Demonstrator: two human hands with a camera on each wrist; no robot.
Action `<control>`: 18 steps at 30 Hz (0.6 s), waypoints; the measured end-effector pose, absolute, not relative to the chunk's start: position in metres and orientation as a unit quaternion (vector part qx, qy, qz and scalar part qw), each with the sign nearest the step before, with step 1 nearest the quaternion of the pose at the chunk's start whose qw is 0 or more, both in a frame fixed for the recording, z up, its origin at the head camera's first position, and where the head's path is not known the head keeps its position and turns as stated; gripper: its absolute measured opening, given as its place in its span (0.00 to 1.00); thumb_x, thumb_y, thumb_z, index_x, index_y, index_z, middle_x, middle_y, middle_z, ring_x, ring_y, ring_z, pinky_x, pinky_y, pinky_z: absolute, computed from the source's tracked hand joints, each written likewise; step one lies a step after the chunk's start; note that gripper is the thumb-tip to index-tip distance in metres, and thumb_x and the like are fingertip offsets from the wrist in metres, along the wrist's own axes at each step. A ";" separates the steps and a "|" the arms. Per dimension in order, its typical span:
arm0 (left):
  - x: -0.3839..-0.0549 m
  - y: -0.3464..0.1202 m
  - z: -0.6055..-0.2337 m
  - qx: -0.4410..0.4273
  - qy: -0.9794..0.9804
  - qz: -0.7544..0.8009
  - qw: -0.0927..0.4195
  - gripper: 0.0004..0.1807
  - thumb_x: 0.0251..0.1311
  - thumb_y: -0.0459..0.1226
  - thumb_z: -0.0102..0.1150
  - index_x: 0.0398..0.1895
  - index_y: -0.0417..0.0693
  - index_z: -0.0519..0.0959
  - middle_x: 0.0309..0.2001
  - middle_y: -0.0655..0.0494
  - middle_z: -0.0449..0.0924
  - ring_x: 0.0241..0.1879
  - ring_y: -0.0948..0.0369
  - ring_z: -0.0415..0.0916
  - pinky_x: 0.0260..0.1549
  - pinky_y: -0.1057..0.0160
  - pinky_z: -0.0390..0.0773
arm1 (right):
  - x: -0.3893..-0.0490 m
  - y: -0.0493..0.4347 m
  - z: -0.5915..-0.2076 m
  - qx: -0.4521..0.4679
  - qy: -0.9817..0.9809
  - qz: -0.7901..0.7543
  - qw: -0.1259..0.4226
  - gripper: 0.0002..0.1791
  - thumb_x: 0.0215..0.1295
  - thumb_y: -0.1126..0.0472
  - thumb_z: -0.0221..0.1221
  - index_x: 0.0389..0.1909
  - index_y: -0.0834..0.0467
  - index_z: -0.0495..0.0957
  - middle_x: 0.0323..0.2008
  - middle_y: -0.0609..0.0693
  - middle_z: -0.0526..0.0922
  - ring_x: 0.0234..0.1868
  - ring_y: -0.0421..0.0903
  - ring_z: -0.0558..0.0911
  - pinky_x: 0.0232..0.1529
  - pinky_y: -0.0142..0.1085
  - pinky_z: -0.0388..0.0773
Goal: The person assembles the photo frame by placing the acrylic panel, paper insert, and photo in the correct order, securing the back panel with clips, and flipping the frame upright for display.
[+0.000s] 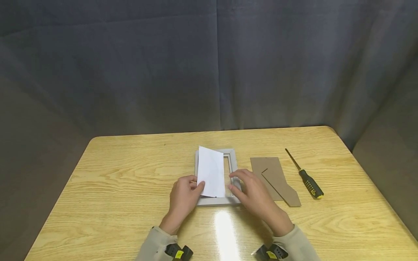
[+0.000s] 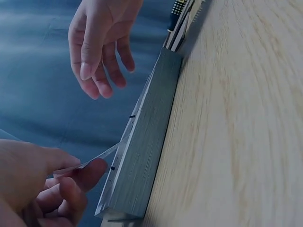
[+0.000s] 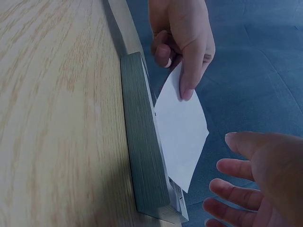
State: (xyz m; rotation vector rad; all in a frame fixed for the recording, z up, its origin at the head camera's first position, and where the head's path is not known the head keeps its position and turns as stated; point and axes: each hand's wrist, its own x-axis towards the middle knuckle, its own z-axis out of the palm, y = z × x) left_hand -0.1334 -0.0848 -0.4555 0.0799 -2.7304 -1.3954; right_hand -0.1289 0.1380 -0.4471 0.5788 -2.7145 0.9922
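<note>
Brown board (image 1: 277, 178) lies between grey frame (image 1: 218, 201) and screwdriver (image 1: 310, 184).

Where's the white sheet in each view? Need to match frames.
Head: white sheet below picture centre, face showing, pinched by the left hand.
Left wrist: white sheet left of and below centre, a thin strip, nearly edge-on.
Right wrist: white sheet just right of centre, face showing.
Shared landmark: grey frame, visible in all three.
</note>
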 end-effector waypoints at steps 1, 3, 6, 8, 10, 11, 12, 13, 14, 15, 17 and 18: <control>-0.134 -0.084 -0.456 0.027 -0.893 -0.448 0.040 0.09 0.61 0.38 0.68 0.34 0.39 0.87 0.24 0.54 0.88 0.20 0.68 0.72 0.21 0.66 0.69 | -0.129 0.138 -0.447 0.196 -0.916 0.336 0.097 0.16 0.66 0.58 0.66 0.51 0.61 0.82 0.54 0.56 0.84 0.59 0.58 0.81 0.62 0.55 0.76; -0.134 -0.082 -0.457 0.031 -0.897 -0.439 0.041 0.09 0.61 0.39 0.68 0.33 0.40 0.87 0.25 0.53 0.89 0.21 0.68 0.75 0.22 0.65 0.70 | -0.129 0.138 -0.447 0.197 -0.916 0.337 0.097 0.16 0.66 0.58 0.66 0.51 0.61 0.82 0.54 0.56 0.84 0.59 0.58 0.81 0.62 0.55 0.76; -0.134 -0.080 -0.458 0.033 -0.905 -0.422 0.044 0.09 0.60 0.39 0.68 0.30 0.42 0.87 0.22 0.56 0.88 0.20 0.67 0.73 0.20 0.65 0.68 | -0.129 0.138 -0.447 0.197 -0.915 0.338 0.097 0.16 0.66 0.57 0.66 0.51 0.61 0.82 0.54 0.56 0.84 0.59 0.57 0.81 0.62 0.55 0.76; -0.133 -0.079 -0.458 0.033 -0.911 -0.409 0.048 0.09 0.60 0.39 0.69 0.26 0.44 0.85 0.17 0.59 0.83 0.19 0.67 0.70 0.19 0.66 0.65 | -0.129 0.138 -0.447 0.197 -0.916 0.337 0.097 0.16 0.66 0.57 0.66 0.51 0.60 0.82 0.54 0.56 0.84 0.59 0.57 0.81 0.62 0.54 0.76; -0.133 -0.078 -0.458 0.031 -0.917 -0.394 0.054 0.12 0.59 0.39 0.70 0.21 0.46 0.81 0.12 0.62 0.75 0.18 0.66 0.66 0.18 0.66 0.62 | -0.129 0.138 -0.447 0.197 -0.916 0.336 0.096 0.16 0.66 0.56 0.66 0.51 0.60 0.82 0.54 0.56 0.84 0.60 0.57 0.81 0.62 0.54 0.76; -0.133 -0.078 -0.459 0.029 -0.919 -0.388 0.057 0.13 0.59 0.40 0.70 0.20 0.47 0.80 0.11 0.63 0.71 0.17 0.66 0.64 0.18 0.66 0.61 | -0.129 0.138 -0.446 0.197 -0.916 0.335 0.096 0.16 0.66 0.56 0.66 0.51 0.60 0.82 0.54 0.56 0.85 0.60 0.57 0.81 0.62 0.54 0.76; -0.132 -0.077 -0.459 0.028 -0.921 -0.385 0.059 0.14 0.59 0.40 0.70 0.18 0.47 0.78 0.11 0.63 0.68 0.17 0.66 0.63 0.18 0.66 0.60 | -0.129 0.138 -0.446 0.197 -0.916 0.335 0.097 0.16 0.66 0.56 0.66 0.51 0.59 0.82 0.54 0.56 0.85 0.60 0.57 0.81 0.62 0.54 0.76; -0.132 -0.077 -0.459 0.026 -0.922 -0.381 0.062 0.15 0.58 0.40 0.70 0.18 0.48 0.78 0.11 0.64 0.68 0.17 0.66 0.63 0.19 0.66 0.60 | -0.129 0.138 -0.446 0.197 -0.916 0.334 0.097 0.16 0.66 0.56 0.66 0.51 0.59 0.82 0.54 0.55 0.85 0.60 0.57 0.81 0.62 0.54 0.76; -0.132 -0.076 -0.459 0.025 -0.923 -0.378 0.064 0.14 0.58 0.40 0.71 0.18 0.48 0.78 0.11 0.64 0.69 0.17 0.66 0.64 0.19 0.66 0.61 | -0.129 0.138 -0.446 0.198 -0.916 0.334 0.098 0.16 0.66 0.56 0.66 0.51 0.59 0.82 0.54 0.55 0.85 0.60 0.57 0.81 0.62 0.54 0.76; -0.132 -0.076 -0.460 0.024 -0.924 -0.376 0.066 0.14 0.58 0.40 0.71 0.18 0.48 0.79 0.11 0.64 0.70 0.17 0.66 0.64 0.19 0.66 0.61 | -0.129 0.138 -0.446 0.198 -0.917 0.333 0.099 0.16 0.66 0.56 0.66 0.51 0.59 0.82 0.54 0.55 0.85 0.60 0.57 0.81 0.62 0.54 0.76; -0.133 -0.075 -0.460 0.023 -0.924 -0.375 0.069 0.12 0.57 0.39 0.72 0.20 0.47 0.81 0.11 0.63 0.73 0.17 0.66 0.66 0.19 0.65 0.62 | -0.129 0.138 -0.446 0.199 -0.917 0.332 0.102 0.16 0.66 0.56 0.66 0.50 0.59 0.82 0.53 0.55 0.85 0.59 0.56 0.81 0.62 0.54 0.76; -0.133 -0.074 -0.461 0.023 -0.925 -0.374 0.069 0.12 0.57 0.39 0.72 0.20 0.46 0.81 0.12 0.63 0.74 0.17 0.66 0.66 0.19 0.66 0.62 | -0.129 0.138 -0.446 0.199 -0.917 0.331 0.103 0.16 0.66 0.56 0.66 0.50 0.59 0.82 0.53 0.55 0.85 0.59 0.56 0.81 0.62 0.53 0.76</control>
